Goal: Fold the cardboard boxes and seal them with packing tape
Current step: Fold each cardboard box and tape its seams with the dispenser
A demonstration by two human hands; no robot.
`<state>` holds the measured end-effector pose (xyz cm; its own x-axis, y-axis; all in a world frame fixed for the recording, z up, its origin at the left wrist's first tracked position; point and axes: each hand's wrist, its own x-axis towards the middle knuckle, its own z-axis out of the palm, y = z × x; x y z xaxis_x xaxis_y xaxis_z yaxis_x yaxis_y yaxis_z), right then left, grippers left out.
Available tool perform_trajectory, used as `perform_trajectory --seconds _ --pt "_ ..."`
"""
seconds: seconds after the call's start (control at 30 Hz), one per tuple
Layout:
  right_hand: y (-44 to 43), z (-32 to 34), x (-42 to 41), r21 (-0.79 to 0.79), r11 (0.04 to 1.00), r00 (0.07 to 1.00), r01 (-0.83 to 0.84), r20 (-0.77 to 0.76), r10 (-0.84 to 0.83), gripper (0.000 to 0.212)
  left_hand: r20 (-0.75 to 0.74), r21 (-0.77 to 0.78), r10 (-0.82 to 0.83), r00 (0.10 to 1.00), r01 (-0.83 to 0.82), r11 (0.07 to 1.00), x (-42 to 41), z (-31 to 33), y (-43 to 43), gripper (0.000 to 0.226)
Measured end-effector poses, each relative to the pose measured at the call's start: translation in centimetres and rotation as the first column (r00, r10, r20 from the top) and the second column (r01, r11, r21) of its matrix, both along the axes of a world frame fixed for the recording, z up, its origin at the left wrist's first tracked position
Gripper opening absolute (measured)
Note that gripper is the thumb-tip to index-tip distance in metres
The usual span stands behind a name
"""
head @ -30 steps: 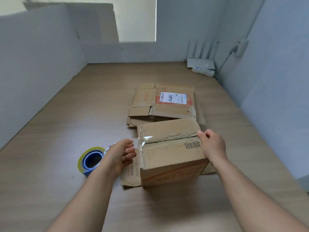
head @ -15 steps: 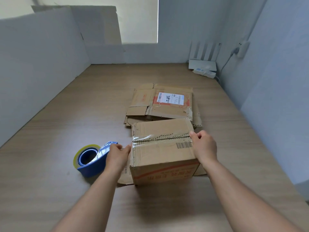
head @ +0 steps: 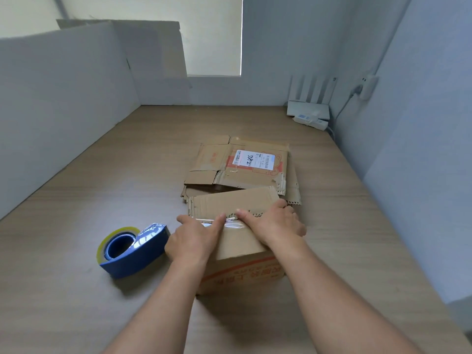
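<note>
White shipping label [head: 255, 159] on the flattened cardboard box [head: 212, 175]: large handwritten dark characters, apparently digits, lying sideways; beside them a printed barcode and fine lines too small to read. Red printing surrounds the label, illegible. Front face of the folded cardboard box [head: 242, 273]: a row of orange-red characters, upside down to the viewer, unreadable. White sticker [head: 302, 116] on the power strip [head: 319, 123]: blue marks, indistinct.

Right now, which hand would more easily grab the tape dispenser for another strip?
Left, probably. The left hand presses the box beside the tape dispenser; the right hand lies farther away.
</note>
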<state>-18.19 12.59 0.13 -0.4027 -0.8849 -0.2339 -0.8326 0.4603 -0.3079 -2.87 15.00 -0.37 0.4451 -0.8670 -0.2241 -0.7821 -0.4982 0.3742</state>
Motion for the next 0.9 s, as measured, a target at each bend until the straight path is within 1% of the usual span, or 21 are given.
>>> perform_trajectory --seconds 0.07,0.1,0.17,0.2,0.23,0.3,0.33,0.37,0.4,0.43,0.47,0.5,0.53,0.6,0.7,0.77,0.83,0.9 --pt "-0.6 -0.3 -0.8 -0.054 0.998 1.000 -0.024 -0.014 0.023 0.099 0.025 -0.036 0.010 1.000 -0.009 0.999 0.1 -0.2 -0.3 0.076" --pt "-0.9 -0.5 -1.6 -0.085 0.996 0.999 -0.041 0.029 0.043 0.085 0.010 -0.051 0.018 1.000 -0.018 0.999 0.4 -0.4 -0.4 0.067" --pt "-1.3 -1.1 -3.6 -0.166 0.984 0.977 -0.064 0.189 0.096 0.054 -0.048 -0.079 0.030 0.998 -0.034 0.996 1.0 -0.8 -0.4 0.057" --pt "-1.3 -1.4 -4.3 -0.208 0.976 0.961 -0.071 0.249 0.123 0.043 -0.074 -0.093 0.031 0.997 -0.038 0.995 1.2 -0.9 -0.4 0.055" --pt "-1.3 -1.5 -4.7 -0.239 0.968 0.952 -0.077 0.271 0.143 0.040 -0.091 -0.109 0.027 0.995 -0.037 0.993 1.4 -0.9 -0.4 0.054" --pt "-1.2 -1.4 -5.0 -0.269 0.959 0.953 -0.094 0.255 0.165 0.042 -0.112 -0.134 0.007 0.994 -0.022 0.991 1.5 -0.7 -0.2 0.055" --pt "-1.2 -1.4 -5.2 -0.272 0.956 0.954 -0.110 0.241 0.179 0.041 -0.147 -0.141 -0.005 0.989 -0.016 0.990 1.7 -0.5 0.0 0.054" --pt "-1.3 -1.4 -5.5 -0.259 0.957 0.952 -0.134 0.235 0.197 0.041 -0.226 -0.142 -0.014 0.974 -0.018 0.990 2.1 -0.6 0.2 0.053" --pt "-1.4 -1.3 -5.8 -0.228 0.961 0.947 -0.153 0.243 0.209 0.041 -0.348 -0.128 -0.025 0.937 -0.021 0.991 2.5 -0.6 0.7 0.051" --pt "-1.3 -1.1 -6.1 -0.185 0.969 0.943 -0.164 0.259 0.209 0.041 -0.472 -0.103 -0.039 0.880 -0.011 0.995 2.9 -0.6 1.4 0.050" --pt "-1.1 -1.0 -6.2 -0.137 0.976 0.942 -0.170 0.270 0.202 0.043 -0.555 -0.076 -0.058 0.830 0.018 0.997 3.2 -0.8 2.1 0.051" --pt "-0.8 -1.0 -6.1 -0.088 0.981 0.945 -0.173 0.264 0.190 0.046 -0.584 -0.057 -0.074 0.808 0.050 0.997 3.3 -1.0 2.6 0.055" --pt "-0.4 -1.0 -5.7 -0.042 0.985 0.956 -0.165 0.237 0.170 0.050 -0.589 -0.048 -0.076 0.804 0.059 0.997 3.2 -1.3 3.1 0.058" --pt "0.2 -0.9 -4.3 0.015 0.994 0.985 -0.111 0.133 0.108 0.056 -0.601 -0.052 -0.048 0.798 0.021 0.998 2.6 -1.6 3.9 0.062" --pt "0.9 -0.3 -2.5 0.004 0.999 0.999 -0.036 0.005 0.036 0.064 -0.602 -0.098 -0.018 0.798 -0.051 0.994 1.4 -1.6 5.5 0.065" --pt "1.8 -0.2 -1.2 0.037 0.998 0.996 -0.048 -0.070 0.051 0.080 -0.600 -0.130 0.002 0.800 -0.100 0.986 0.6 -1.7 6.5 0.065" --pt "3.0 -0.5 0.2 0.067 0.993 0.990 -0.097 -0.099 0.103 0.092 -0.624 -0.126 0.036 0.781 -0.146 0.981 0.1 -1.9 7.2 0.065" --pt "4.1 -0.8 1.3 0.056 0.988 0.983 -0.141 -0.110 0.147 0.095 -0.657 -0.128 0.042 0.753 -0.167 0.978 -0.2 -1.8 7.6 0.065"
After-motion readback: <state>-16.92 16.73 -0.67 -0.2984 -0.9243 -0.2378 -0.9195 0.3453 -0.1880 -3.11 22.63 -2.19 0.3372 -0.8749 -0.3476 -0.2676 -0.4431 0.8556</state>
